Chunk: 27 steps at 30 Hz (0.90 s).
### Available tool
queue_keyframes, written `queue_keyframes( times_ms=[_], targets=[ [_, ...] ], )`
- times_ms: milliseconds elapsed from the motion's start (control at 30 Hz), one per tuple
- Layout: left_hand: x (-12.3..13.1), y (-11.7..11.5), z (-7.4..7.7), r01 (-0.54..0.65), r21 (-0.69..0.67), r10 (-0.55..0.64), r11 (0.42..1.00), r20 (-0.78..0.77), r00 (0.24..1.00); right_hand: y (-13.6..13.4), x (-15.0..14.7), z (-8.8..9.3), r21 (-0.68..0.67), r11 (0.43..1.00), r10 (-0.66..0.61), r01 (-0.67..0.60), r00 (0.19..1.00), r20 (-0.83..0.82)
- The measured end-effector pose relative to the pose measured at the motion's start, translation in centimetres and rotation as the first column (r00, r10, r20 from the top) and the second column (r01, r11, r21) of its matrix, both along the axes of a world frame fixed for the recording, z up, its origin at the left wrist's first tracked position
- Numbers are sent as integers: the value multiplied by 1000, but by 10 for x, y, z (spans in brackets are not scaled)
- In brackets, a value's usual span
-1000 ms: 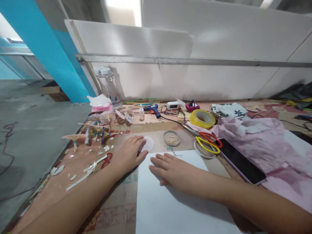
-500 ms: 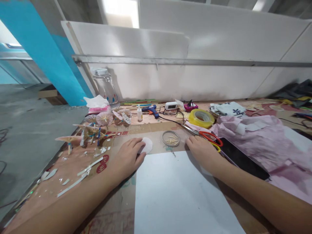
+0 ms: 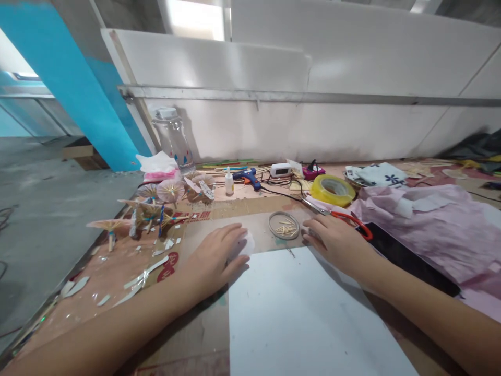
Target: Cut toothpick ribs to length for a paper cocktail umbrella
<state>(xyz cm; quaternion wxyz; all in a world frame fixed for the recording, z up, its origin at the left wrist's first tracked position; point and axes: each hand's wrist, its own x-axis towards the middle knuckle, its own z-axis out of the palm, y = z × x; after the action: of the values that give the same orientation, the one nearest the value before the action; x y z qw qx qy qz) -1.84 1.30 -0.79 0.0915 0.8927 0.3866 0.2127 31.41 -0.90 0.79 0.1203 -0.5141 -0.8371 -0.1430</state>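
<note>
My left hand rests over a small white paper disc, its fingers apart and partly covering it. Beside the grey ring holding several toothpicks, my right hand hovers or rests with fingers spread, and nothing shows in it. A large white paper sheet lies between my forearms. Red-handled scissors lie just behind my right hand, partly hidden by it. The black phone is to the right of that hand.
Small paper umbrellas stand at the left near paper scraps. Along the back are a clear bottle, a glue bottle, a blue glue gun and yellow tape. Pink cloth lies at the right.
The fingers of my left hand have spread and cover more of the disc. My right hand's fingers have opened out beside the ring. The whole view has shifted slightly.
</note>
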Motion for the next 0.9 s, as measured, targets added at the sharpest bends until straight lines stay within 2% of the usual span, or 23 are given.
queue_keyframes(
  times_ms=[133,300,433,567,700,767,833,900],
  targets=[
    [-6,2,-3,-109,-65,113,992,64,991,-4,-5,-12,61,992,118,-111,987,-112],
    [-4,4,-3,-98,-137,117,986,141,983,-7,-13,-19,-9,982,179,-186,956,-235],
    [-1,3,0,-41,-163,84,986,271,959,-7,-14,-16,5,979,199,-203,953,-229],
    [1,-4,11,49,-213,39,976,392,919,-14,-18,-14,20,975,220,-221,954,-204],
    [8,-6,18,155,-317,-10,936,414,910,-18,-23,-10,33,967,256,-254,948,-189],
    [13,-4,14,179,-288,-69,941,354,933,-12,-24,-3,21,958,285,-287,941,-180],
    [16,-1,7,187,-154,-145,970,252,957,0,-22,6,-25,955,287,-296,942,-175],
    [17,1,0,183,-5,-180,983,155,971,13,-20,15,-111,963,224,-245,959,-174]
  ],
)
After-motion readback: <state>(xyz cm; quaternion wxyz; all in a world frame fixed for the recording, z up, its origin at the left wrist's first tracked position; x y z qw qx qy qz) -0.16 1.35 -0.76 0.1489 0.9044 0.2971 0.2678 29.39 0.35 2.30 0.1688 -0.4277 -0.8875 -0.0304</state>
